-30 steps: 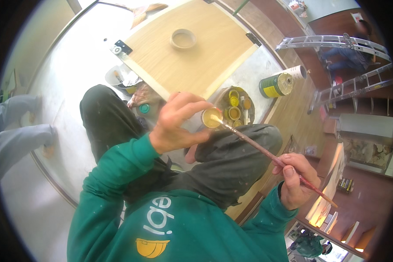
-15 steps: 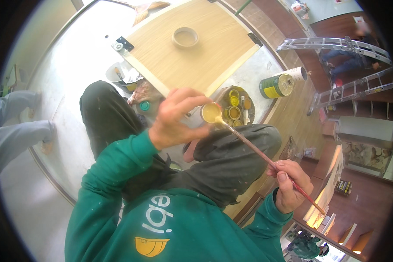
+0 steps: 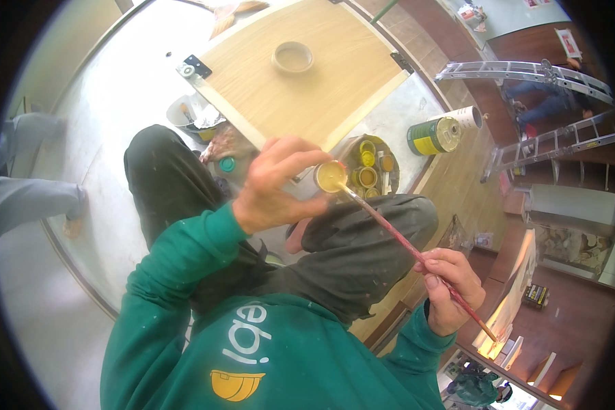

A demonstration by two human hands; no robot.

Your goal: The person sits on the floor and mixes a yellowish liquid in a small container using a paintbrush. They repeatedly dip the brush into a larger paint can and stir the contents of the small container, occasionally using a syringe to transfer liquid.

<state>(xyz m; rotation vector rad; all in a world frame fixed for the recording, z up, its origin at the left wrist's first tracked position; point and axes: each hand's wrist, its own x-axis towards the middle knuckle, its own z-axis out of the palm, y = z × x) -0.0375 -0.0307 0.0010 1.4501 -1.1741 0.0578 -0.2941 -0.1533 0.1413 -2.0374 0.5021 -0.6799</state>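
Between the fingers and thumb of my left hand (image 3: 273, 181) is a small round cup (image 3: 331, 176) with yellowish paint in it, its mouth turned toward me. My right hand (image 3: 452, 290) is closed around a long reddish paintbrush (image 3: 400, 238) held slantwise. The brush's tip lies at the right rim of the cup, in or touching the paint. Beyond my hands a light wooden panel (image 3: 253, 82) carries a shallow round bowl (image 3: 292, 58).
A tray (image 3: 391, 154) of yellow paint pots sits past my right knee, near a green-and-yellow can (image 3: 430, 137). A bucket (image 3: 191, 116) stands left of the panel. Metal ladders (image 3: 526, 70) are at the right, and another person's legs (image 3: 37, 201) at the left.
My right hand has shifted slightly left and the brush's angle has changed a little, its tip staying at the cup. The other person's legs at the left have moved.
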